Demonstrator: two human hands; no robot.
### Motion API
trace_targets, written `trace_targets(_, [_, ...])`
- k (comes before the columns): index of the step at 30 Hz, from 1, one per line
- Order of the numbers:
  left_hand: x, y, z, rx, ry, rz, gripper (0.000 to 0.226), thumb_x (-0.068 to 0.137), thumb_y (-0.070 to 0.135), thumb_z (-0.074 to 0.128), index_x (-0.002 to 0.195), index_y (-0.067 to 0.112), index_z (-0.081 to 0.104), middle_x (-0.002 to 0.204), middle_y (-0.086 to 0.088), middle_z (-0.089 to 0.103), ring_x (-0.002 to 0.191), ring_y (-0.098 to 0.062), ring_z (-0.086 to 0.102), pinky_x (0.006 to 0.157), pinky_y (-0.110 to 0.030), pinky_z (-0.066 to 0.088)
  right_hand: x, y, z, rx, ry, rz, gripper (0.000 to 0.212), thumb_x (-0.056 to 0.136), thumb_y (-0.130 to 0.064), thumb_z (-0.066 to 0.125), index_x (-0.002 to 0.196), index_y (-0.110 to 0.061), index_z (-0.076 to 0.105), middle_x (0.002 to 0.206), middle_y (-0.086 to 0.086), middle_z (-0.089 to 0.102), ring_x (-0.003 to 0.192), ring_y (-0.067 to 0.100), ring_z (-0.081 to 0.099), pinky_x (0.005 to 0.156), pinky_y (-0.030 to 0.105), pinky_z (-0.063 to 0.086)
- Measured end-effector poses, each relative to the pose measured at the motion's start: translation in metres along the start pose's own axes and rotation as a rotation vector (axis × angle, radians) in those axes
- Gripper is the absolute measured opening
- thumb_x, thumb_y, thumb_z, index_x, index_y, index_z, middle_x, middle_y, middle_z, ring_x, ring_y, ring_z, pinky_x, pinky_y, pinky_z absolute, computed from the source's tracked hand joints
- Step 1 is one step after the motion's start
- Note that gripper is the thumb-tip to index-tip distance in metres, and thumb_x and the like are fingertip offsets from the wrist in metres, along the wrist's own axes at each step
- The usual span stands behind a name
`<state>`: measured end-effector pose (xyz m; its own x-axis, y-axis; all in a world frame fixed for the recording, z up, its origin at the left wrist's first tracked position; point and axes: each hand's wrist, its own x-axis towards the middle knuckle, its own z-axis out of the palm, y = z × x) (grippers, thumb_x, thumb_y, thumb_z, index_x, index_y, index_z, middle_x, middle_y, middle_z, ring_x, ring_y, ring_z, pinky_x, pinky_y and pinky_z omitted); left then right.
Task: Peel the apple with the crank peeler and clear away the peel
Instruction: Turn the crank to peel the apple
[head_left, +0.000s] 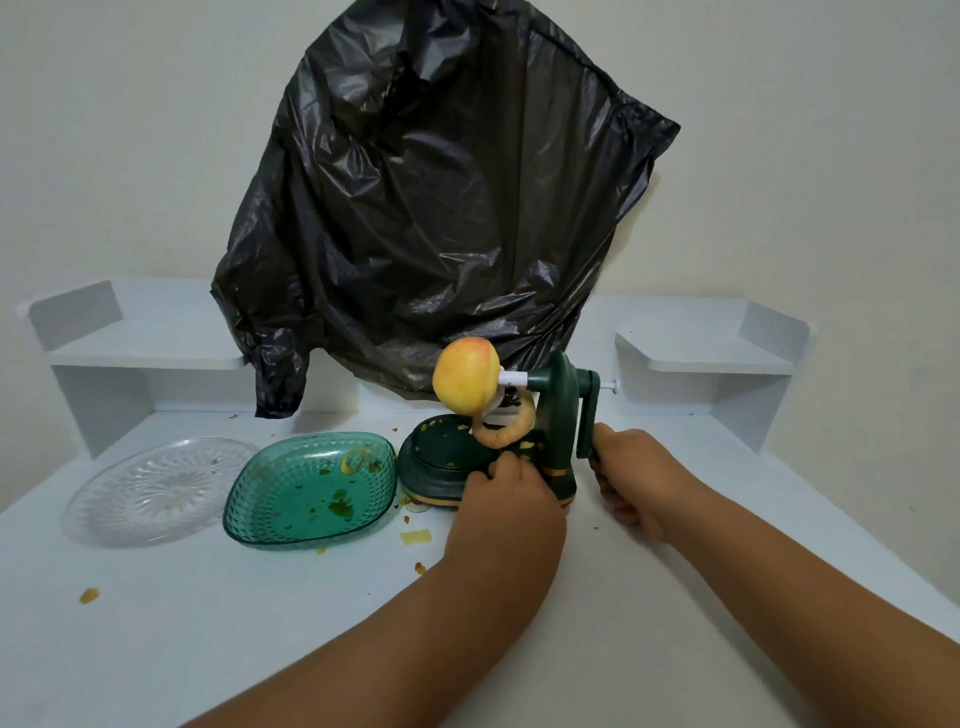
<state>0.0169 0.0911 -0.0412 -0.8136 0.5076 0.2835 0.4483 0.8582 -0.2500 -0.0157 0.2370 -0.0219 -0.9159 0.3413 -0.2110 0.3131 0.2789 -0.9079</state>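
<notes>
Two hands work at a dark green crank peeler standing on the white bench. An apple, mostly bare and yellow with a blush at the top, is spiked on the peeler's white shaft, above and just beyond the left hand. A curl of peel hangs from below the apple down to the peeler's base.

The left hand rests on the base with its fingers curled over the near edge, gripping it. The right hand is closed round the crank handle, which points downward at the peeler's right side.

A green dish with peel scraps sits just left of the base, nearly touching it, and a clear glass plate lies beside it further left. Small peel bits dot the bench. A black plastic bag hangs behind, above the apple. Bare bench lies to the right of the right hand and in front of both forearms; raised white shelves flank the back corners.
</notes>
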Motion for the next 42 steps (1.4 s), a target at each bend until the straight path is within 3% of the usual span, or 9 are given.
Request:
trace_targets(6, [0.000,0.000,-0.001,-0.002,-0.012,-0.006,0.038,0.099,0.016,0.033,0.131,-0.003,0.042,0.127,-0.020,0.048,0.117,-0.033,0.040,0.091,-0.042,0.037,-0.027,-0.003,-0.007,-0.006,0.064,-0.124,0.031,0.086,-0.025,0.039,0.056,-0.015,0.039,0.045,0.001,0.033,0.041,0.018,0.026,0.046,0.028,0.023])
trace_targets(12, [0.000,0.000,-0.002,-0.007,-0.019,-0.010,0.038,0.098,0.015,0.034,0.130,-0.004,0.043,0.127,-0.019,0.049,0.117,-0.032,0.041,0.092,-0.042,0.037,-0.030,-0.049,-0.023,-0.020,0.180,-0.426,0.033,0.090,-0.018,0.036,0.057,-0.018,0.036,0.054,0.009,0.035,0.060,0.026,0.037,0.058,0.042,0.031])
trace_targets(15, [-0.001,-0.001,-0.001,-0.017,-0.004,-0.007,0.038,0.098,0.014,0.032,0.130,-0.004,0.042,0.126,-0.019,0.049,0.115,-0.032,0.042,0.091,-0.042,0.037,-0.015,-0.076,-0.026,0.133,0.260,-0.363,0.030,0.082,-0.026,0.038,0.054,-0.015,0.040,0.043,0.002,0.037,0.046,0.021,0.031,0.049,0.034,0.026])
trace_targets(18, [-0.001,-0.002,0.000,-0.014,0.002,0.001,0.038,0.097,0.012,0.034,0.130,-0.005,0.041,0.126,-0.020,0.049,0.114,-0.033,0.041,0.089,-0.043,0.037,0.004,-0.095,-0.024,0.145,0.237,-0.343,0.031,0.086,-0.028,0.037,0.059,-0.014,0.039,0.049,0.003,0.035,0.045,0.020,0.029,0.047,0.028,0.025])
trace_targets(25, [0.000,-0.002,0.003,-0.020,0.017,0.008,0.038,0.097,0.013,0.035,0.131,-0.004,0.041,0.125,-0.021,0.049,0.113,-0.033,0.042,0.088,-0.042,0.037,0.044,-0.086,-0.010,0.175,0.151,-0.182,0.025,0.091,-0.030,0.037,0.074,-0.014,0.048,0.068,0.007,0.046,0.064,0.023,0.045,0.062,0.035,0.040])
trace_targets(30, [0.001,-0.003,0.002,-0.024,0.024,0.012,0.039,0.098,0.014,0.034,0.131,-0.005,0.040,0.125,-0.021,0.048,0.114,-0.034,0.040,0.089,-0.043,0.037,0.056,-0.062,-0.004,0.180,0.088,-0.107,0.027,0.091,-0.026,0.038,0.066,-0.016,0.041,0.054,0.005,0.039,0.042,0.015,0.034,0.040,0.019,0.028])
trace_targets(36, [-0.001,-0.001,0.001,-0.015,0.035,0.022,0.037,0.097,0.011,0.031,0.128,-0.004,0.043,0.124,-0.020,0.048,0.114,-0.033,0.039,0.087,-0.043,0.036,0.049,-0.023,0.004,0.021,0.075,-0.068,0.027,0.089,-0.012,0.040,0.062,-0.013,0.042,0.054,0.006,0.036,0.046,0.017,0.028,0.046,0.026,0.024])
trace_targets(39, [-0.002,-0.001,0.001,-0.015,0.041,0.021,0.036,0.096,0.009,0.028,0.127,-0.004,0.043,0.123,-0.021,0.048,0.114,-0.034,0.039,0.086,-0.043,0.035,0.039,-0.009,0.003,-0.026,0.086,-0.050,0.033,0.089,-0.027,0.041,0.059,-0.015,0.041,0.051,0.006,0.036,0.044,0.019,0.029,0.044,0.026,0.024])
trace_targets(42, [-0.003,-0.001,0.001,-0.009,0.051,0.017,0.036,0.096,0.007,0.027,0.126,-0.004,0.043,0.123,-0.020,0.049,0.115,-0.034,0.040,0.087,-0.042,0.036,0.022,0.001,-0.003,-0.222,0.071,-0.194,0.034,0.095,-0.033,0.036,0.065,-0.018,0.043,0.060,0.003,0.040,0.048,0.017,0.036,0.044,0.026,0.031])
